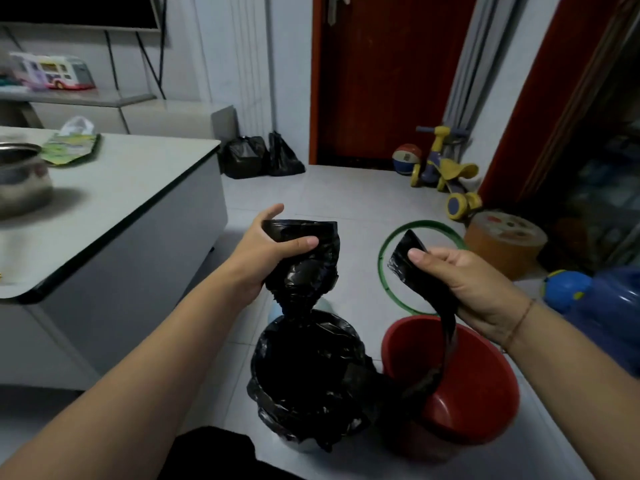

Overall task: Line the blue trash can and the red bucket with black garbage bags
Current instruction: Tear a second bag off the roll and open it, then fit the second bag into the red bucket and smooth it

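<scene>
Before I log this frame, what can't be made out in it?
Head view:
- Blue trash can: nearly all covered by its black liner; only a sliver shows.
- Whether the bag strip in the right hand joins the bag bundle in the left hand: its lower end is lost, black on black, by the red bucket.
- Metal pot: blurred, cut off by the left edge.

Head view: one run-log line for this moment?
left hand grips bag bundle; right hand pinches bag strip; blue trash can lined; red bucket unlined
</scene>
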